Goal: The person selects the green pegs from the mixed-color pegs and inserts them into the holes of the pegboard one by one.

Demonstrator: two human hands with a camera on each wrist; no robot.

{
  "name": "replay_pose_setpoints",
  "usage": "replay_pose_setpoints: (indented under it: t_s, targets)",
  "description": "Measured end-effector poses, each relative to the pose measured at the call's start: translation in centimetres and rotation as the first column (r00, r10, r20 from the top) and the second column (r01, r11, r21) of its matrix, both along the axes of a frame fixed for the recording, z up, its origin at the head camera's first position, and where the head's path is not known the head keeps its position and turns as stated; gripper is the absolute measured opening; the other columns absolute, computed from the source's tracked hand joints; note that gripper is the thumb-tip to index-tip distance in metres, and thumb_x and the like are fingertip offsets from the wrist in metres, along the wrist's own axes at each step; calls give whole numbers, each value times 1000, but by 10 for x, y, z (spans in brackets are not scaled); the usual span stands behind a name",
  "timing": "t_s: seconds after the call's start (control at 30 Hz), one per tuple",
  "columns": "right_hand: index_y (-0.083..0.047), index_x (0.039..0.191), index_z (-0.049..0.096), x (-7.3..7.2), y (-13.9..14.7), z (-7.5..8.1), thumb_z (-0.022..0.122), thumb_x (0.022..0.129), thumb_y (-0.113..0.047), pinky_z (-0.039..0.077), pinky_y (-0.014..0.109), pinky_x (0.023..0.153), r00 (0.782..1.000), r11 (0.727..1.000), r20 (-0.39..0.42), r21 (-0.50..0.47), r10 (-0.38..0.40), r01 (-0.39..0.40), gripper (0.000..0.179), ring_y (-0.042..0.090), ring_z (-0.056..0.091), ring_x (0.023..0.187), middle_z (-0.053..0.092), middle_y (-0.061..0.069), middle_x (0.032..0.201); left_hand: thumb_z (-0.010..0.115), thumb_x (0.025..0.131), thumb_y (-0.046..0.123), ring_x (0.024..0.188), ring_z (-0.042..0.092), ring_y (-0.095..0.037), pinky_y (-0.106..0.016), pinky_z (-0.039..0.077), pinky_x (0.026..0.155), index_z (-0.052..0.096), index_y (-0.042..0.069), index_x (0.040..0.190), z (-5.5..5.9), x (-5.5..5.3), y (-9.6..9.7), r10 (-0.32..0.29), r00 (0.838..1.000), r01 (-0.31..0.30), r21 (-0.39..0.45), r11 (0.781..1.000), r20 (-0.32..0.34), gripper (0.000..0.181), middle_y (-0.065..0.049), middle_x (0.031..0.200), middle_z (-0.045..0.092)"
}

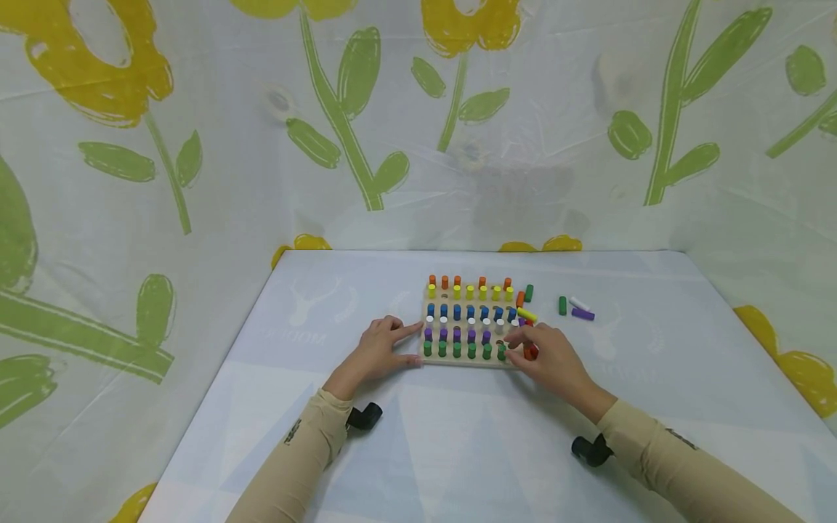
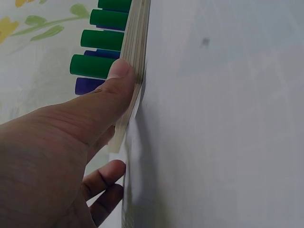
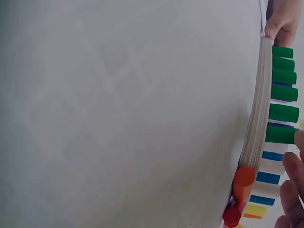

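A light wooden pegboard (image 1: 471,363) bears rows of coloured pegs: orange at the back, then yellow, blue, white, purple, and green in front. My left hand (image 1: 379,349) rests at its left side, index finger and thumb stretched out to the edge. In the left wrist view, the thumb (image 2: 121,71) presses the board's edge beside the green pegs. My right hand (image 1: 548,359) is at the front right corner, where thumb and index finger pinch the rightmost green peg (image 1: 501,352). That peg (image 3: 280,135) stands in line with its row, a fingertip at its top.
Loose pegs lie against the board's right side, among them a yellow peg (image 1: 527,314) and an orange peg (image 3: 244,177). Farther right on the table (image 1: 445,443) are a green peg (image 1: 562,305), a white peg (image 1: 579,303) and a purple peg (image 1: 583,314). Flower-patterned sheeting (image 1: 405,225) encloses the table.
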State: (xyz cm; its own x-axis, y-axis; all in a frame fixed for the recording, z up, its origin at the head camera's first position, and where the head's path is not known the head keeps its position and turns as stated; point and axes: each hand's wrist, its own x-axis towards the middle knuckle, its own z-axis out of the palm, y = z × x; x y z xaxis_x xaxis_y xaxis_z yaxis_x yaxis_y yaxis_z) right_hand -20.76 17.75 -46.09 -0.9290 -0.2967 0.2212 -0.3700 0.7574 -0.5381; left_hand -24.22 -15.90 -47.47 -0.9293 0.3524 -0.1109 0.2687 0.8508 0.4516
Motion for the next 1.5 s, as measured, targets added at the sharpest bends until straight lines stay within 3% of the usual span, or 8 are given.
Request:
replay_pose_setpoints:
  t_s: [0.7, 1.1, 1.5]
  targets:
    - [-14, 108, 75, -3, 16, 0, 79, 90, -23, 47, 36, 75, 997, 996, 33, 63, -63, 60, 21, 21, 56, 88, 66, -3, 92, 78, 85, 53, 119, 40, -27, -46, 37, 102, 48, 33, 153, -1, 0, -1, 8, 1000, -8, 7, 1000, -7, 77, -6, 127, 47]
    - [-11, 113, 73, -12, 32, 2, 78, 91, -23, 53, 46, 82, 989, 988, 89, 111, -121, 111, 25, 28, 59, 101, 70, 6, 106, 77, 85, 54, 117, 39, -26, -45, 37, 101, 46, 34, 153, -2, -1, -2, 12, 1000, -12, 5, 1000, 6, 77, -6, 126, 47]
    - [-7, 119, 70, -24, 56, 2, 78, 91, -21, 54, 48, 80, 986, 980, 25, 119, -164, 159, 32, 31, 59, 99, 71, 11, 107, 77, 86, 53, 116, 39, -26, -44, 38, 100, 48, 33, 153, 0, 1, 0, 6, 1000, -6, 17, 1000, -5, 76, -5, 124, 47]
